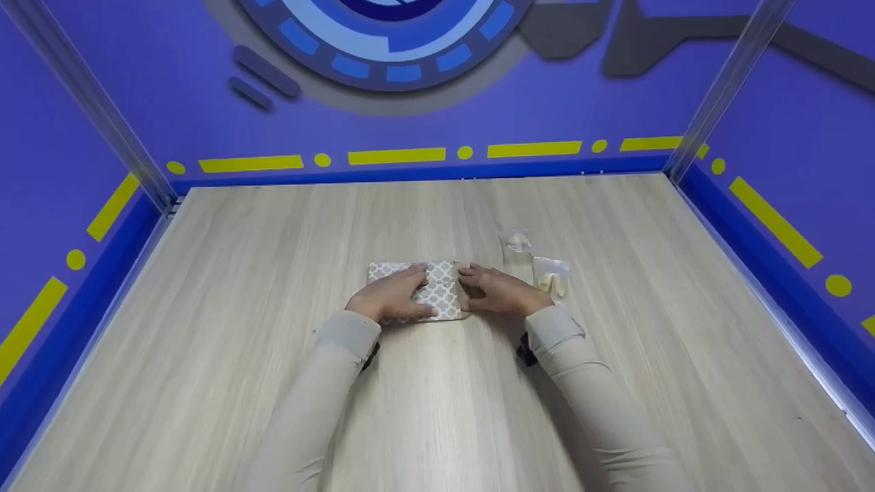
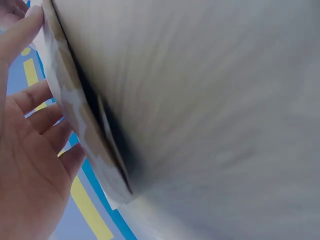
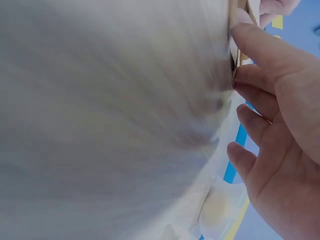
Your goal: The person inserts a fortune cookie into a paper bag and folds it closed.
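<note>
A flat cardboard box point(image 1: 441, 295) with a white and grey lattice print lies on the table, its plain brown end flap point(image 1: 465, 313) sticking out to the right. My left hand point(image 1: 393, 295) rests across the printed top, fingers and thumb spread. From the left wrist view, a dark gap shows along the near edge of the box point(image 2: 75, 110). At the right end, my right hand point(image 1: 506, 290) holds the brown flap between thumb and fingertips. The right wrist view shows that thumb and forefinger at the flap edge, the other fingers of the right hand point(image 3: 285, 135) loosely bent.
Two small clear packets with cream-coloured contents lie beyond and beside my right hand: one packet point(image 1: 517, 240) farther back, the other packet point(image 1: 552, 275) nearer. The wooden table point(image 1: 273, 232) is enclosed by blue panels point(image 1: 424, 137) at the back and sides.
</note>
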Tool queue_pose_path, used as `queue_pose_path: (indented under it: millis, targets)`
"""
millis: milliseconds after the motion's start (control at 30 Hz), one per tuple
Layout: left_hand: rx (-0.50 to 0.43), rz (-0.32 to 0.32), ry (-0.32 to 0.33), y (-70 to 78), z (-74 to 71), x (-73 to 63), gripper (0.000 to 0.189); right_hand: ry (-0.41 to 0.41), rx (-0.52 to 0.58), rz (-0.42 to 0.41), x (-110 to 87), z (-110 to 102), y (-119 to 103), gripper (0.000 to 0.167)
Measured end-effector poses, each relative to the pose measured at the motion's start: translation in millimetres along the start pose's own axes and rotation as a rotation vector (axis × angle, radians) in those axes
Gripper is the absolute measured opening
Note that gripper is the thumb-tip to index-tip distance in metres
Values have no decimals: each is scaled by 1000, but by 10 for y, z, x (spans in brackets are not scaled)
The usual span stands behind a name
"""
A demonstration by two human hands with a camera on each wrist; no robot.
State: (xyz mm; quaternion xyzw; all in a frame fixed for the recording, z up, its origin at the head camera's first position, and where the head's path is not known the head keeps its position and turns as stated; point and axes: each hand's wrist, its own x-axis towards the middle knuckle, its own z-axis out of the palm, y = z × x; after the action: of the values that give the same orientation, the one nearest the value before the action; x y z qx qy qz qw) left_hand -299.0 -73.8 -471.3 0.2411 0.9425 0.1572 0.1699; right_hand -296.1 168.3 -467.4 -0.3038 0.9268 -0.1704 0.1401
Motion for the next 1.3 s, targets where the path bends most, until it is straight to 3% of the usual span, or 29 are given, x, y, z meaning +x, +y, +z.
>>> queue_pose_path:
  millis: [400,667,1067,1300]
  targets:
    - [10,41,-39,33,-35,43,81,-35,65,23,11,-1,-10,65]
    - [47,19,-84,106,-87,57,83,-41,71,26,18,-4,-5,66]
    - [25,4,-87,154,-113,64,80,-31,115,19,14,3,16,66]
    - [36,41,-39,125,-102,69,74,-27,125,7,7,-11,18,66]
